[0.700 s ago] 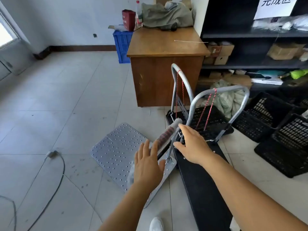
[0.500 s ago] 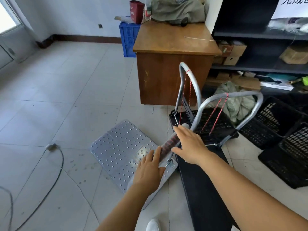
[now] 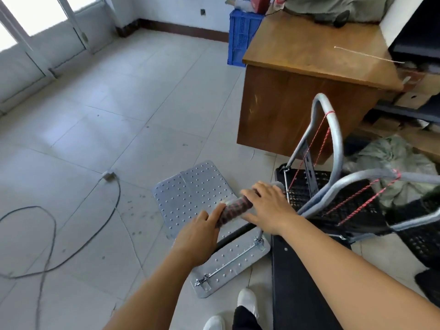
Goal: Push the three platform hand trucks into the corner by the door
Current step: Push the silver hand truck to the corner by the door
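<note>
A silver studded platform hand truck (image 3: 190, 194) lies on the tiled floor at the centre. Its handle, with a dark red-black grip (image 3: 234, 208), sits low over the deck. My right hand (image 3: 266, 208) grips the handle's right end, fingers over the top and thumb below. My left hand (image 3: 200, 232) touches the grip's left end with nearly straight fingers. A black-decked hand truck (image 3: 297, 282) with a grey handle (image 3: 357, 184) stands to the right. Behind it a third truck's grey handle (image 3: 333, 129), tied with red cord, rises beside the desk.
A wooden desk (image 3: 309, 79) stands right of centre with a blue crate (image 3: 242, 36) behind it. The glazed door (image 3: 35, 44) is at the far left. A black cable (image 3: 54, 225) loops over the floor. Black baskets (image 3: 423, 236) crowd the right. My shoes (image 3: 247, 301) are below.
My left hand has moved forward onto the grip's left end. My right hand has closed over the handle. The view has swung left, bringing the door in.
</note>
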A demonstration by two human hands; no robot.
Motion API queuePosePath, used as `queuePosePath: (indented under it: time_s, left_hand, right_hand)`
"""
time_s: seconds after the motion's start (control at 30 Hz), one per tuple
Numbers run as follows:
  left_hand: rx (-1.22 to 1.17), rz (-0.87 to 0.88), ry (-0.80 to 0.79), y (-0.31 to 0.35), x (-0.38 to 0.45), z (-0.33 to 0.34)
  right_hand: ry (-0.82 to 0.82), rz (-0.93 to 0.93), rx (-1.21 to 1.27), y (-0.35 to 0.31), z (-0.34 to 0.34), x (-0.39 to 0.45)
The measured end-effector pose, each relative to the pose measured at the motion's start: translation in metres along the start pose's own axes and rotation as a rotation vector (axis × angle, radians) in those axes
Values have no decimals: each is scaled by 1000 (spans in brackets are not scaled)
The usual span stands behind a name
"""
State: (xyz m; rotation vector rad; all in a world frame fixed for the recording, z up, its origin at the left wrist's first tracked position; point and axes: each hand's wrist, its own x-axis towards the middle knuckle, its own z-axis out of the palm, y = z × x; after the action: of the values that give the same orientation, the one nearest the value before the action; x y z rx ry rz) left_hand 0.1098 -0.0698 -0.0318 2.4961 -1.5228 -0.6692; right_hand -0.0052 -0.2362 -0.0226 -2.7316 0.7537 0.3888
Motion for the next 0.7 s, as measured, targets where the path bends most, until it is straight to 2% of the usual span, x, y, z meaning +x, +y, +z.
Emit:
queuePosePath:
  time_s: [0.3,0.7]
  left_hand:
    - [27,-148,93,-20,17,-12]
    - [33,-235,157,-46,90,-41]
  right_hand:
    - [-73,-161,5,-3,-11,55]
    - [-144,-234,-108,4,-51,153]
